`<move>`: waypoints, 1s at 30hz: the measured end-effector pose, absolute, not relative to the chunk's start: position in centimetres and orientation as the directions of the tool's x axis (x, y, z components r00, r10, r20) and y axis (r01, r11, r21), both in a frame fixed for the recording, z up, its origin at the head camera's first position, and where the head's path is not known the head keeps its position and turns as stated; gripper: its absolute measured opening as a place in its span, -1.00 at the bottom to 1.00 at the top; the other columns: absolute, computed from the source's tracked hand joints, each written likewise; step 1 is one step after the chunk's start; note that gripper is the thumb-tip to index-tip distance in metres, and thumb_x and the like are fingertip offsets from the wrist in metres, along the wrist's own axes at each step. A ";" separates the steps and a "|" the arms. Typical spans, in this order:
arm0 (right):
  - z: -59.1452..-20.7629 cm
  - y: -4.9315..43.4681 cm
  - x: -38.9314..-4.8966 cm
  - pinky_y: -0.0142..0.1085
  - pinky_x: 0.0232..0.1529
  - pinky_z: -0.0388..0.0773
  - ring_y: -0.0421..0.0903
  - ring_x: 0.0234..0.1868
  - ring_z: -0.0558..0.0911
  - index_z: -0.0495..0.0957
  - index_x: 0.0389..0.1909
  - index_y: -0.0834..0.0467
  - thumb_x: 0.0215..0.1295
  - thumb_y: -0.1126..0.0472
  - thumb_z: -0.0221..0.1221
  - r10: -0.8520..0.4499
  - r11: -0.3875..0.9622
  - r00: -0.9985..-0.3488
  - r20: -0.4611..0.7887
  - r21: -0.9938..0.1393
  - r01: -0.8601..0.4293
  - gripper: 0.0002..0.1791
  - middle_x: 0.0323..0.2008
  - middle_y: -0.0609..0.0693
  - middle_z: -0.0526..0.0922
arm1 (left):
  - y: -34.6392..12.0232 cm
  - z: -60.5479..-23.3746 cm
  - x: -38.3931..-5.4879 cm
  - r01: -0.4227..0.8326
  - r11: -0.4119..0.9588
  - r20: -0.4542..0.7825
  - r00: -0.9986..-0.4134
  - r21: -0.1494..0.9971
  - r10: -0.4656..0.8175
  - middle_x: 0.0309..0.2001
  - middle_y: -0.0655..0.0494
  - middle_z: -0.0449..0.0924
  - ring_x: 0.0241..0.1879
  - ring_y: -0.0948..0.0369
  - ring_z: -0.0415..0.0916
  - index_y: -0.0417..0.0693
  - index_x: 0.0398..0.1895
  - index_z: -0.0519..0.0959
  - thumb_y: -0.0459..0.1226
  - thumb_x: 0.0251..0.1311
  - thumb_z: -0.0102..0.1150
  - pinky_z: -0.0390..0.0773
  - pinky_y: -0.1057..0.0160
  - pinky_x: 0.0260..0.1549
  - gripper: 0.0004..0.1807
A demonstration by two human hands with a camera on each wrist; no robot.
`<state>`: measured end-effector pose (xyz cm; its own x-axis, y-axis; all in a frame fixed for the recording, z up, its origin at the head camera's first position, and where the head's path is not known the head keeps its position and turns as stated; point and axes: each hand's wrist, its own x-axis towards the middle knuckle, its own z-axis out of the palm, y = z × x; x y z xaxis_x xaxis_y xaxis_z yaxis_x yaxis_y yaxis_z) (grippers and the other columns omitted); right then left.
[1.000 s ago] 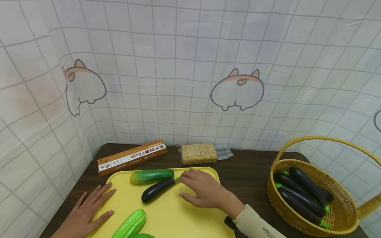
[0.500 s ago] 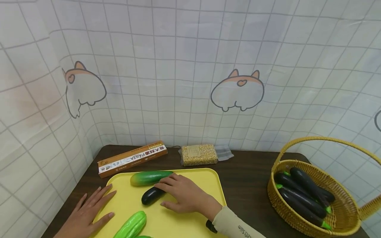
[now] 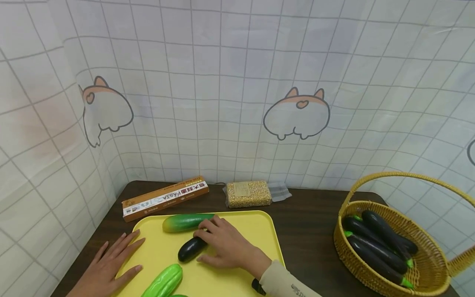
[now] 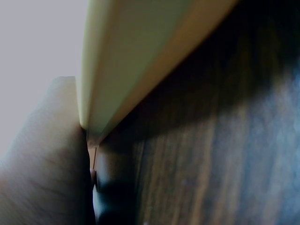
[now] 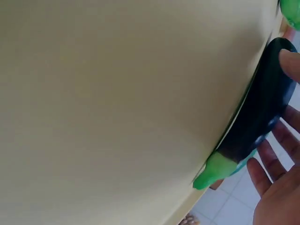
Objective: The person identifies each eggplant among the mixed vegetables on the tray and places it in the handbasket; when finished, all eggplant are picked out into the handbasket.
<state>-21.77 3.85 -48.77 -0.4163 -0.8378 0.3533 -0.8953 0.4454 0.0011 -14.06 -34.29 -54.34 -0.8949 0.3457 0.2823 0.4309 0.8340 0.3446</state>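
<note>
In the head view my right hand (image 3: 229, 246) is over the dark purple eggplant (image 3: 190, 250) lying on the yellow tray (image 3: 237, 278). The right wrist view shows the thumb on one side of this eggplant (image 5: 257, 110) and the other fingers along its far side; its green stem end (image 5: 216, 168) points down-left there. My left hand (image 3: 107, 266) rests with spread, straight fingers over the tray's left rim, holding nothing. Just behind the eggplant is a green cucumber-like vegetable (image 3: 182, 223) with a yellowish end. Toward the front lies a bright green ridged vegetable (image 3: 164, 281), partly out of frame.
A wicker basket (image 3: 371, 270) with several eggplants stands on the right of the dark wood table (image 3: 306, 231). Behind the tray lie a pasta box (image 3: 167, 199) and a clear bag of yellow kernels (image 3: 249, 194). A gridded white curtain (image 3: 230, 90) encloses the back.
My right hand has moved left from the eggplant's stem end onto its body. The eggplant has shifted slightly toward me. The left hand has stayed at the tray's rim.
</note>
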 end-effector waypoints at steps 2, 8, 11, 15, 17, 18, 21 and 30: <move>-49.0 3.7 -21.6 -0.25 0.13 0.46 -0.12 0.05 0.45 0.60 0.23 -0.04 0.44 -0.29 0.28 -0.847 0.454 -0.432 0.311 -0.002 -0.891 -0.46 0.15 -0.11 0.53 | -34.3 -54.4 -14.1 0.429 0.834 0.279 -0.896 0.347 0.345 0.68 0.15 0.01 0.60 -0.17 -0.01 0.23 0.67 0.25 0.04 0.49 0.26 -0.44 -0.45 0.44 -0.25; -49.2 3.7 -21.1 -0.32 0.09 0.47 -0.21 0.04 0.47 0.55 0.24 -0.06 0.51 -0.27 0.20 -0.872 0.439 -0.439 0.215 -0.049 -0.897 -0.51 0.08 -0.15 0.53 | -34.1 -54.4 -14.0 0.417 0.839 0.264 -0.903 0.348 0.339 0.69 0.15 0.00 0.59 -0.20 0.00 0.25 0.68 0.23 0.06 0.50 0.23 -0.47 -0.43 0.44 -0.24; -49.0 3.8 -20.9 -0.38 0.01 0.47 -0.27 -0.04 0.46 0.55 0.22 -0.06 0.51 -0.26 0.22 -0.876 0.434 -0.437 0.206 -0.059 -0.899 -0.53 0.01 -0.17 0.52 | -34.1 -54.3 -14.0 0.416 0.841 0.265 -0.903 0.345 0.338 0.69 0.14 0.00 0.58 -0.22 0.01 0.24 0.68 0.23 0.06 0.50 0.23 -0.47 -0.43 0.44 -0.24; -48.9 3.9 -20.7 -0.43 -0.07 0.44 -0.31 -0.11 0.44 0.56 0.20 -0.07 0.50 -0.25 0.23 -0.878 0.438 -0.442 0.185 -0.066 -0.897 -0.55 -0.03 -0.20 0.52 | -34.1 -54.3 -14.1 0.410 0.843 0.256 -0.907 0.349 0.335 0.69 0.16 -0.01 0.56 -0.28 0.04 0.27 0.68 0.22 0.07 0.50 0.23 -0.48 -0.44 0.44 -0.24; -48.9 3.9 -20.6 -0.44 -0.10 0.43 -0.32 -0.14 0.43 0.56 0.20 -0.07 0.50 -0.25 0.23 -0.879 0.439 -0.444 0.172 -0.070 -0.896 -0.55 -0.04 -0.20 0.52 | -34.1 -54.4 -14.1 0.409 0.842 0.253 -0.907 0.353 0.335 0.69 0.16 -0.02 0.54 -0.30 0.06 0.28 0.68 0.22 0.07 0.50 0.23 -0.48 -0.44 0.43 -0.24; -48.9 3.9 -20.6 -0.45 -0.11 0.43 -0.32 -0.14 0.43 0.56 0.20 -0.07 0.51 -0.25 0.23 -0.879 0.441 -0.447 0.167 -0.073 -0.895 -0.55 -0.05 -0.20 0.52 | -34.1 -54.4 -14.1 0.411 0.841 0.253 -0.907 0.353 0.337 0.69 0.17 -0.02 0.54 -0.31 0.07 0.29 0.68 0.22 0.07 0.50 0.23 -0.49 -0.44 0.43 -0.24; -48.7 4.1 -20.4 -0.47 -0.18 0.41 -0.34 -0.18 0.42 0.56 0.19 -0.07 0.51 -0.26 0.21 -0.876 0.448 -0.457 0.155 -0.089 -0.890 -0.55 -0.07 -0.21 0.51 | -34.1 -54.6 -14.1 0.418 0.838 0.258 -0.903 0.350 0.343 0.69 0.16 -0.01 0.53 -0.31 0.08 0.29 0.68 0.21 0.06 0.50 0.23 -0.49 -0.42 0.44 -0.24; -47.4 5.2 -20.0 -0.50 -0.39 0.44 -0.41 -0.26 0.46 0.51 0.18 -0.01 0.52 -0.17 0.24 -0.834 0.510 -0.538 0.122 -0.201 -0.836 -0.58 -0.05 -0.20 0.51 | -34.2 -54.7 -14.1 0.414 0.846 0.262 -0.904 0.337 0.338 0.68 0.14 0.01 0.51 -0.32 0.10 0.29 0.69 0.21 0.07 0.51 0.22 -0.53 -0.41 0.43 -0.24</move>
<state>-20.05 5.25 -47.37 -0.5380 -0.8341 0.1219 -0.8363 0.5101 -0.2009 -14.08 -34.15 -54.73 -0.9040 0.3382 0.2616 0.4139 0.8457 0.3370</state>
